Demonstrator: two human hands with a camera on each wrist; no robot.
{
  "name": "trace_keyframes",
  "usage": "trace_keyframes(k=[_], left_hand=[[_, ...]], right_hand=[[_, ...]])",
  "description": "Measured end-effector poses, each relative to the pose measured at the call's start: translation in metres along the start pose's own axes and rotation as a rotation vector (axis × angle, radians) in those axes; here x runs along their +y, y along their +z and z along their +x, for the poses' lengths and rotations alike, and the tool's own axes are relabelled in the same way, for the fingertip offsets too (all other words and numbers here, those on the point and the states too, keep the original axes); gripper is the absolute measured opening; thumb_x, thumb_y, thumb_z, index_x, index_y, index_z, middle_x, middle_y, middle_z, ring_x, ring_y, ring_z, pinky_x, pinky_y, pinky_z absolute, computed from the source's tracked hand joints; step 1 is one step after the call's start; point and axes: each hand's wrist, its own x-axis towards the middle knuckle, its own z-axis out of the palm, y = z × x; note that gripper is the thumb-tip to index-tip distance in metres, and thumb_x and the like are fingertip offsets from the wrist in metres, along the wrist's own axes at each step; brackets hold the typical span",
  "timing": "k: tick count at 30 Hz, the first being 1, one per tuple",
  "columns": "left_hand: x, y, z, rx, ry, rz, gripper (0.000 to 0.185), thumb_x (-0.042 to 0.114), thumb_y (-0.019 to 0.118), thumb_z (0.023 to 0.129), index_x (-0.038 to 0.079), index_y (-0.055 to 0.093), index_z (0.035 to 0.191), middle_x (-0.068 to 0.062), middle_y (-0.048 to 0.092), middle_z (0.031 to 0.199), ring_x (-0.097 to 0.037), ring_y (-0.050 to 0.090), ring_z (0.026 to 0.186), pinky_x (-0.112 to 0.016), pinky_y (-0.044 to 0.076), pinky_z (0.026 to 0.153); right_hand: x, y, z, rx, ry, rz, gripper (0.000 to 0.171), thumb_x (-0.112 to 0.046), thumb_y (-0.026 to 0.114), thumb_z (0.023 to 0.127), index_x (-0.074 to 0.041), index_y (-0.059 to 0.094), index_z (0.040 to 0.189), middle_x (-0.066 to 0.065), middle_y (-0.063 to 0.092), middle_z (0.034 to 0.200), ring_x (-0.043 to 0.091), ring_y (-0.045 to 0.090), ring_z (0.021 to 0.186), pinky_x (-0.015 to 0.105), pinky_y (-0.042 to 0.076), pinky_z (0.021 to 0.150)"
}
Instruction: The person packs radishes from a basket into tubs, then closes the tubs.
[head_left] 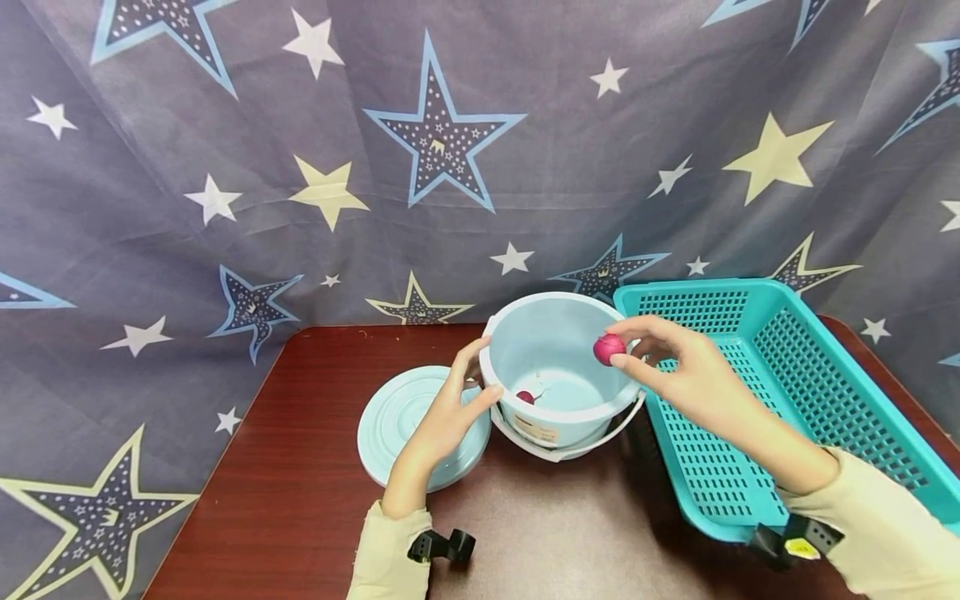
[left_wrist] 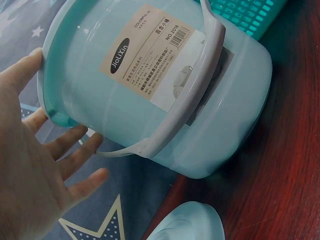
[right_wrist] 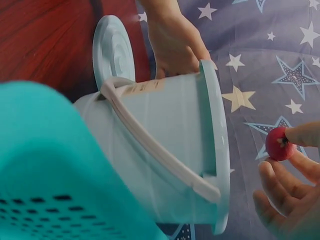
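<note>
My right hand point(head_left: 678, 367) pinches a round red radish point(head_left: 609, 349) between thumb and fingertips, above the right side of the pale blue bucket's point(head_left: 558, 419) opening. In the right wrist view the radish point(right_wrist: 280, 144) shows its cut stem end, outside the bucket's rim. Another radish point(head_left: 527, 397), partly hidden by the rim, lies inside on the bottom with its thin root. My left hand point(head_left: 447, 414) rests on the bucket's left rim, thumb and forefinger touching it. In the left wrist view the other fingers of this hand point(left_wrist: 45, 160) are spread beside the bucket point(left_wrist: 125, 107).
A round pale blue lid point(head_left: 390, 417) lies left of the bucket, partly under my left forearm. To the right stands a turquoise perforated basket point(head_left: 840, 358), with my right forearm over it. The bucket's white handle point(head_left: 558, 454) hangs down in front. A star-patterned cloth point(head_left: 450, 250) hangs behind the table.
</note>
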Motion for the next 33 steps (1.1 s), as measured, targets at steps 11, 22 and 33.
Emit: trace_keyframes(k=[11,22,33], left_hand=[[0.001,0.001,0.0,0.002,0.001,-0.004,0.063,0.021,0.06,0.099,0.023,0.029,0.154,-0.009,0.043,0.146,-0.023,0.045,0.127,-0.053,0.032,0.105],[0.0,0.0,0.001,0.005,0.008,-0.003,0.063,0.021,0.06,0.099,0.022,0.029,0.154,-0.01,0.044,0.144,-0.024,0.046,0.126,-0.054,0.032,0.105],[-0.001,0.001,0.001,0.007,0.011,-0.006,0.063,0.022,0.06,0.099,0.023,0.029,0.154,-0.01,0.045,0.143,-0.024,0.046,0.124,-0.055,0.032,0.103]], right_hand=[[-0.002,0.02,0.007,-0.096,0.011,0.017,0.025,-0.024,0.074,0.091,-0.019,0.07,0.115,-0.005,0.068,0.095,0.015,0.061,0.082,0.03,0.052,0.067],[0.003,0.032,0.01,-0.223,-0.055,-0.114,0.022,-0.022,0.074,0.09,-0.02,0.069,0.111,-0.011,0.065,0.096,0.011,0.058,0.084,0.032,0.051,0.07],[0.006,0.038,0.008,-0.21,-0.104,-0.189,0.024,-0.016,0.072,0.092,-0.014,0.069,0.115,-0.005,0.066,0.1,0.011,0.058,0.083,0.03,0.05,0.066]])
